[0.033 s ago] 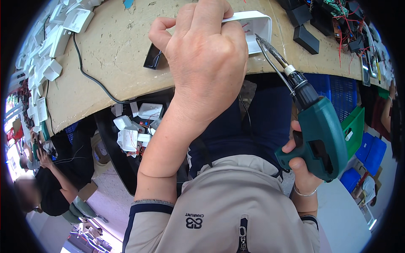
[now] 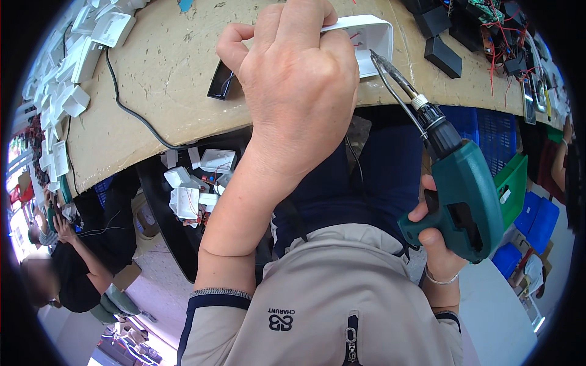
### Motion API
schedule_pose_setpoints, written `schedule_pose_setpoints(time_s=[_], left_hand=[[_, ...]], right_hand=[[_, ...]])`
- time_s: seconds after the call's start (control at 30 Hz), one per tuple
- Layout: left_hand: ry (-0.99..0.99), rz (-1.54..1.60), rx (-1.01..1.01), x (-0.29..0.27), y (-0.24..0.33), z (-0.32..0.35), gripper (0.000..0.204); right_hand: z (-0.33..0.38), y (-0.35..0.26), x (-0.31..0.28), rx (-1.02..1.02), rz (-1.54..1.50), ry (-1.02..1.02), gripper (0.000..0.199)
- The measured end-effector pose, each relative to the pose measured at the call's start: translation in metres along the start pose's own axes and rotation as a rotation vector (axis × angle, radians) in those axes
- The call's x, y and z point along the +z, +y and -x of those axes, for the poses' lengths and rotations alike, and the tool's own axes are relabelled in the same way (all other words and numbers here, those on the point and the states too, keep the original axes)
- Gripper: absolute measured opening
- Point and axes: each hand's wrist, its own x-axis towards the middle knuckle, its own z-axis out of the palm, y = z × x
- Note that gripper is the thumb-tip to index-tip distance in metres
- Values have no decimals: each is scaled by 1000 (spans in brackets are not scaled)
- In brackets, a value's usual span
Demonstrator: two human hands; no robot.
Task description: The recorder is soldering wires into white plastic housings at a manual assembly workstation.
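Observation:
My left hand [image 2: 299, 85] grips a white plastic housing [image 2: 379, 35] at the table's near edge, its fingers curled over the left part and hiding it. Thin red wires show inside the housing. In my right hand [image 2: 436, 244] is a green soldering gun [image 2: 482, 189], held by its grip. The gun's metal tip and thin feed tube point up and left, reaching the housing's open side; whether the tip touches anything inside, I cannot tell. Just left of my left hand, a small open black case [image 2: 221, 82] lies on the table [image 2: 165, 79].
White housings [image 2: 76, 100] pile up at the far left, beside a black cable [image 2: 125, 110]. Black cases [image 2: 444, 58] and red-wired circuit boards [image 2: 488, 15] lie at the right. Below the table, a black bin [image 2: 162, 210] holds white parts. Another person [image 2: 91, 268] works at the left.

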Motion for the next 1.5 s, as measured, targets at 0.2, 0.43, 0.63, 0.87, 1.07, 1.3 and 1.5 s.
schedule_pose_setpoints(time_s=[0.2,0.43,0.63,0.87,1.07,1.3,1.5], left_hand=[[31,21,37,-1,-5,-1,9],[-883,-392,-405,-33,42,-54,7],[-890,-373,-411,-31,44,-49,9],[-897,-352,-421,-32,45,-44,12],[-903,-334,-428,-32,45,-40,15],[-906,-313,-437,-31,45,-35,18],[-910,-297,-442,-36,45,-33,22]], right_hand=[[-1,-4,4,-29,-58,3,73],[-2,-3,1,-24,-59,20,73],[-5,-3,-3,14,-69,-23,62],[-9,-6,-3,32,-46,-46,55],[-9,-11,4,108,3,72,65],[-11,-12,5,95,15,59,66],[-12,-13,0,64,-39,-32,51]])
